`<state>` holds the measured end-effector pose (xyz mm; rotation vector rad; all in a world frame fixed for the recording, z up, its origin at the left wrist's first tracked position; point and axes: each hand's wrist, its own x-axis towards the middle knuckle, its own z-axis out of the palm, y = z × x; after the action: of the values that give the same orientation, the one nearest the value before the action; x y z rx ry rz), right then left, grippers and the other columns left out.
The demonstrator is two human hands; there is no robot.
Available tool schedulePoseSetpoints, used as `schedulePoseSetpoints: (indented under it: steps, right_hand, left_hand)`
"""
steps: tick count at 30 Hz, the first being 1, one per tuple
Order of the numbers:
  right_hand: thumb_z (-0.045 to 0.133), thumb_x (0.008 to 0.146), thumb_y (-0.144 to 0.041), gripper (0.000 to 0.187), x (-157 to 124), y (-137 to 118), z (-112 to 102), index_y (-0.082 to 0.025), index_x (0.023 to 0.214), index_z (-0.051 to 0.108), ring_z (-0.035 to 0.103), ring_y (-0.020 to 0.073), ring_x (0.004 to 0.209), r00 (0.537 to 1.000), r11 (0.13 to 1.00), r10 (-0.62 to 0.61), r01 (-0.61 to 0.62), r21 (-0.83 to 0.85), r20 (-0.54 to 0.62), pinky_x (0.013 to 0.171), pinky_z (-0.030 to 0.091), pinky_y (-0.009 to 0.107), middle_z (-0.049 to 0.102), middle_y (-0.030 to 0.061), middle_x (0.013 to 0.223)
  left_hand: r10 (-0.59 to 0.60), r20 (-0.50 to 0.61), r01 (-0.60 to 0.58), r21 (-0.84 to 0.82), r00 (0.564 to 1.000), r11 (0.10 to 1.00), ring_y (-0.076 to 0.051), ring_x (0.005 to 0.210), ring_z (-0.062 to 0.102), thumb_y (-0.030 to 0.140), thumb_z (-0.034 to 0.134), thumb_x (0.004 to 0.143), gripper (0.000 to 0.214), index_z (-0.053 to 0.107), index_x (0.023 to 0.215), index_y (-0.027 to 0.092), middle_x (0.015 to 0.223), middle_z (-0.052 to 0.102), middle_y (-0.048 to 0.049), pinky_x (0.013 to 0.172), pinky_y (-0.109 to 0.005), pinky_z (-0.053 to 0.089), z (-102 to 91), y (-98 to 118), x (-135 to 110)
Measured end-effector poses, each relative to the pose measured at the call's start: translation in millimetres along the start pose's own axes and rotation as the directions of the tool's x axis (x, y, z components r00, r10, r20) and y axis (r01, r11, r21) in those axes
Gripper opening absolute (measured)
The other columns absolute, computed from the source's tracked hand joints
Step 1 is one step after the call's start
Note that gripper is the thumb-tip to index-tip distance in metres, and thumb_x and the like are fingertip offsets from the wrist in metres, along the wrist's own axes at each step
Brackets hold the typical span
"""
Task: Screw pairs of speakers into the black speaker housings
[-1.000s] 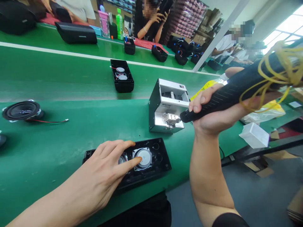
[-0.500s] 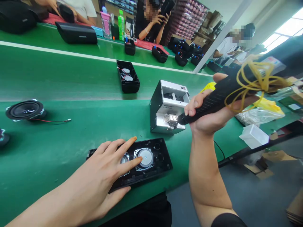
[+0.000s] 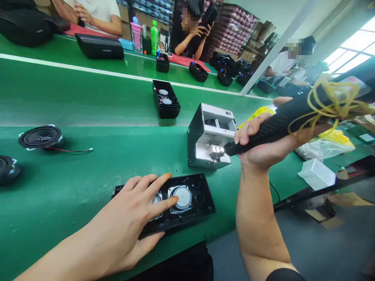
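On the green bench, a black speaker housing lies with its inside facing up, showing round drivers with silver backs. My left hand spans it, thumb along the near side and the other fingers spread over the top. One fingertip touches the right-hand driver; the other driver is partly covered. In my right hand is a black electric screwdriver with a yellow band tied round it, fingers wrapped about its body. Its nose is at the metal outlet of a silver and black screw feeder; the bit's tip cannot be made out.
Two loose speaker drivers lie at left, one trailing a wire. Another open housing stands beyond the feeder. A white plastic tray and a clear bag are at right. Co-workers sit across the bench.
The view has shifted slightly, so the bench things appear a little lower and further right. The screwdriver stays at the feeder's outlet, and my left hand remains on the housing.
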<state>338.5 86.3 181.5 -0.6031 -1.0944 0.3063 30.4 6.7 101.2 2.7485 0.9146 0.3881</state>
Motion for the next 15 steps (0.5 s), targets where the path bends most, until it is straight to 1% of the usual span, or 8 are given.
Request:
schedulePoseSetpoints:
  steps: [2, 3, 6, 8, 10, 12, 14, 15]
  right_hand:
    - [0.054, 0.095, -0.08, 0.059, 0, 2, -1, -0.023, 0.106, 0.067, 0.041, 0.0113, 0.033, 1.0, 1.0, 0.015, -0.015, -0.007, 0.008, 0.032, 0.031, 0.022, 0.051, -0.0089, 0.054]
    - [0.057, 0.094, -0.079, 0.058, -1, 3, -3, -0.023, 0.106, 0.067, 0.041, 0.0113, 0.033, 1.0, 1.0, 0.021, -0.021, -0.001, 0.016, 0.032, 0.031, 0.022, 0.051, -0.0089, 0.054]
    - [0.06, 0.094, -0.073, 0.054, -1, 2, -10, -0.022, 0.109, 0.07, 0.04, 0.0113, 0.033, 0.999, 0.999, 0.026, -0.027, 0.023, 0.035, 0.03, 0.032, 0.021, 0.054, -0.0086, 0.053]
    - [0.062, 0.093, -0.075, 0.055, -2, -1, -14, -0.023, 0.109, 0.071, 0.041, 0.0113, 0.033, 0.998, 0.999, 0.041, -0.043, 0.025, 0.054, 0.031, 0.034, 0.021, 0.055, -0.0084, 0.054]
    - [0.069, 0.087, -0.078, 0.059, -5, -5, -15, -0.024, 0.11, 0.073, 0.042, 0.0111, 0.034, 0.995, 0.998, 0.061, -0.063, 0.021, 0.073, 0.031, 0.035, 0.021, 0.056, -0.0083, 0.055]
    - [0.073, 0.083, -0.078, 0.063, -8, -12, -15, -0.024, 0.115, 0.076, 0.042, 0.0109, 0.035, 0.992, 0.996, 0.088, -0.09, 0.015, 0.086, 0.031, 0.036, 0.021, 0.058, -0.0079, 0.056]
    - [0.072, 0.086, -0.077, 0.063, -11, -22, -13, -0.024, 0.121, 0.078, 0.041, 0.0105, 0.035, 0.992, 0.995, 0.094, -0.096, 0.018, 0.082, 0.03, 0.037, 0.02, 0.058, -0.008, 0.056]
    - [0.071, 0.088, -0.075, 0.059, -12, -28, -12, -0.026, 0.12, 0.08, 0.041, 0.0101, 0.035, 0.991, 0.995, 0.097, -0.099, 0.022, 0.089, 0.031, 0.037, 0.02, 0.058, -0.0082, 0.057]
  left_hand:
    - [0.004, 0.022, -0.004, 0.002, 1.0, 1.0, -0.042, 0.147, 0.051, 0.038, 0.079, 0.089, 0.068, 0.061, 0.154, 0.046, 0.179, 0.04, -0.0035, 0.114, -0.064, 0.049, 1.4, -2, -1]
    - [0.011, 0.028, -0.011, -0.005, 1.0, 1.0, -0.043, 0.147, 0.05, 0.039, 0.078, 0.09, 0.068, 0.06, 0.155, 0.046, 0.179, 0.039, -0.0035, 0.114, -0.065, 0.048, 1.9, -3, -1]
    - [0.033, 0.039, -0.032, -0.027, 0.999, 0.999, -0.043, 0.147, 0.051, 0.041, 0.076, 0.092, 0.067, 0.057, 0.157, 0.047, 0.18, 0.037, -0.0037, 0.114, -0.067, 0.049, 2.1, -5, -1]
    - [0.03, 0.049, -0.028, -0.041, 0.998, 0.999, -0.043, 0.147, 0.052, 0.042, 0.075, 0.093, 0.067, 0.057, 0.157, 0.047, 0.18, 0.037, -0.0043, 0.114, -0.068, 0.049, 1.4, -6, 0]
    - [0.028, 0.058, -0.025, -0.054, 0.998, 0.998, -0.044, 0.148, 0.052, 0.044, 0.074, 0.094, 0.065, 0.057, 0.157, 0.047, 0.18, 0.038, -0.0054, 0.114, -0.07, 0.049, -0.1, -6, 1]
    - [0.029, 0.063, -0.025, -0.066, 0.998, 0.998, -0.045, 0.149, 0.053, 0.045, 0.073, 0.095, 0.064, 0.057, 0.157, 0.047, 0.18, 0.038, -0.007, 0.115, -0.072, 0.048, -2.9, -5, 3]
    - [0.037, 0.088, -0.03, -0.083, 0.995, 0.996, -0.045, 0.149, 0.054, 0.044, 0.073, 0.094, 0.063, 0.058, 0.156, 0.044, 0.18, 0.038, -0.0093, 0.115, -0.073, 0.048, -7.4, -6, 5]
    - [0.044, 0.109, -0.034, -0.09, 0.993, 0.995, -0.046, 0.149, 0.054, 0.044, 0.074, 0.093, 0.064, 0.059, 0.156, 0.042, 0.18, 0.038, -0.0109, 0.116, -0.073, 0.048, -10.0, -6, 6]
